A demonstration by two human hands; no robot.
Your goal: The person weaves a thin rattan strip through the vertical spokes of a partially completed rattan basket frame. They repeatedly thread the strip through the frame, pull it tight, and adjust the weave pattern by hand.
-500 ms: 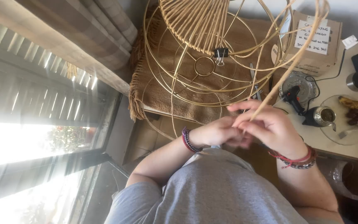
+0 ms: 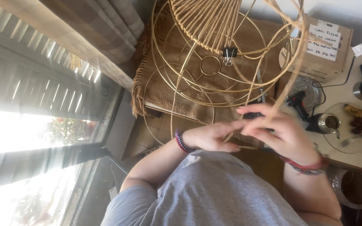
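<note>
Both hands meet just above the grey shirt. The right hand (image 2: pixel 285 134) pinches a long pale rattan strand (image 2: pixel 292 71) and a small black clip (image 2: pixel 254 115), while the left hand (image 2: pixel 212 136) steadies the strand's lower end, keeping it taut toward the round gold wire frame (image 2: pixel 177 71) beyond them. Compared with half a second ago, the fingers have spread slightly and the strand leans more steeply.

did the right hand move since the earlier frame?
Yes. The right hand shifted slightly right, toward the table edge; the camera also moved a little.
</note>
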